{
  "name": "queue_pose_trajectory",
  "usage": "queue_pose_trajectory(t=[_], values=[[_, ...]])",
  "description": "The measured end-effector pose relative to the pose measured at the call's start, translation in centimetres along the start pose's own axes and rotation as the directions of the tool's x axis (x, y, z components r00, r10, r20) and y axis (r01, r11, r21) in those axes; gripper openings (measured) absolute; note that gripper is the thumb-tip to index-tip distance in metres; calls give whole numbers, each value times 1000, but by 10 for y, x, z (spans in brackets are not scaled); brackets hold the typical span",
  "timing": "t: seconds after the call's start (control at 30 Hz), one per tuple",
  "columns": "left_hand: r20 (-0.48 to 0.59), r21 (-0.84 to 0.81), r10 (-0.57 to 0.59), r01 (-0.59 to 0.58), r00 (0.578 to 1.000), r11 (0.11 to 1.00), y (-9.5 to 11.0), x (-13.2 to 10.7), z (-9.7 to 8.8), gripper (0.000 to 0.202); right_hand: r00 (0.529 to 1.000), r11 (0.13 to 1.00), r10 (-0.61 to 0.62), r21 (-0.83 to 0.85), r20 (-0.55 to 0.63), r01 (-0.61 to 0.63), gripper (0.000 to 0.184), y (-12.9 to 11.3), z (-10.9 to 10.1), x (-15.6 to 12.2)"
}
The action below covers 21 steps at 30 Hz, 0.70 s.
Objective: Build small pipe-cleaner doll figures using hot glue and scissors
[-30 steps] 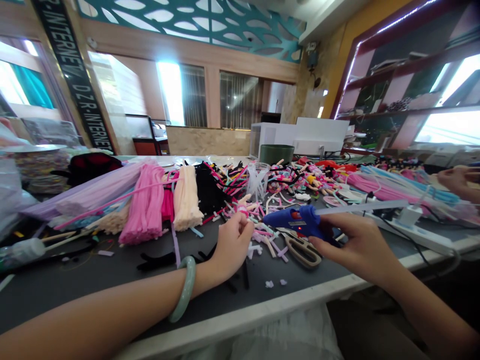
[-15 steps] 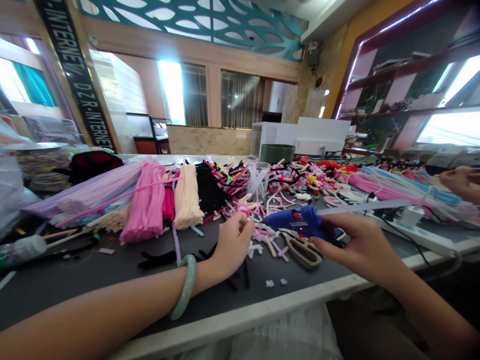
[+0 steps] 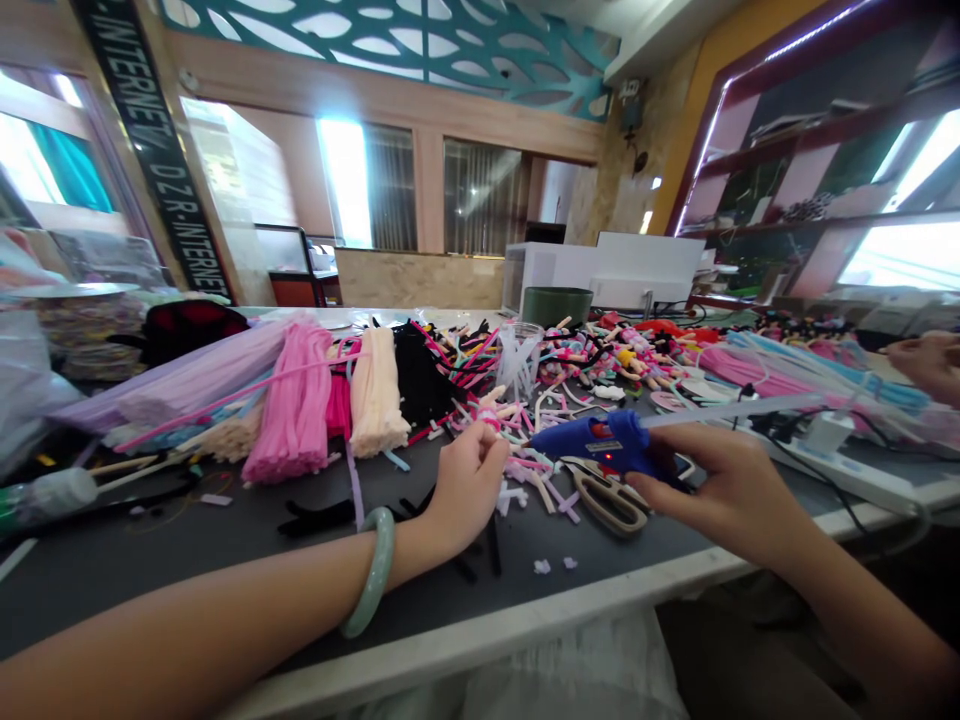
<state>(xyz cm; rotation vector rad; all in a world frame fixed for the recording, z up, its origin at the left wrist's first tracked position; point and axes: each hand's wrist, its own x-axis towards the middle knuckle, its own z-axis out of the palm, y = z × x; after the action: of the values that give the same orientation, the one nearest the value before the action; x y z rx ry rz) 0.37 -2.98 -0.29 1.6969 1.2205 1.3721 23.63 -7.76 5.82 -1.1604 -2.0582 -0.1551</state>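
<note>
My left hand [image 3: 465, 490], with a pale green bangle [image 3: 369, 572] on its wrist, is closed in a pinch on a small cream and pink pipe-cleaner figure [image 3: 490, 412] held just above the dark table [image 3: 187, 560]. My right hand [image 3: 731, 490] grips a blue hot glue gun [image 3: 600, 443]. A clear glue stick juts from the gun's back, and its nozzle points left, a short gap from the figure. Scissors [image 3: 607, 498] lie on the table under the gun.
Bundles of pink, cream, lilac and black pipe cleaners [image 3: 300, 400] lie at the left and middle. Cut scraps and small figures [image 3: 615, 365] litter the centre. A white power strip [image 3: 847, 465] with cables sits at right. Another person's hand [image 3: 930, 362] shows at far right. A green pot [image 3: 555, 305] stands behind.
The glue gun's nozzle has crept slightly left toward the small figure; both hands otherwise hold nearly still.
</note>
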Motion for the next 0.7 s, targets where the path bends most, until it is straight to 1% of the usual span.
queue_pose_trajectory(t=[0.33, 0.43, 0.5, 0.6, 0.67, 0.7], values=[[-6, -1, 8, -8, 1000, 1000, 0, 0, 0, 19, 999, 998, -36, -44, 36, 38, 15, 6, -4, 0], [-2, 8, 10, -10, 1000, 1000, 0, -1, 0, 20, 996, 998, -34, -55, 80, 38, 13, 11, -9, 0], [-1, 18, 9, -9, 1000, 1000, 0, -1, 0, 21, 997, 996, -26, -82, 73, 32, 14, 17, -16, 0], [7, 31, 10, -11, 1000, 999, 1, -1, 0, 20, 1000, 984, 23, -176, -11, -25, 21, 33, -29, 2], [8, 34, 17, -17, 1000, 999, 1, -1, 0, 20, 995, 961, 87, -257, -57, -98, 28, 49, -38, 4], [8, 37, 19, -19, 1000, 999, 2, -1, 0, 20, 990, 943, 131, -301, -54, -141, 30, 59, -41, 5]])
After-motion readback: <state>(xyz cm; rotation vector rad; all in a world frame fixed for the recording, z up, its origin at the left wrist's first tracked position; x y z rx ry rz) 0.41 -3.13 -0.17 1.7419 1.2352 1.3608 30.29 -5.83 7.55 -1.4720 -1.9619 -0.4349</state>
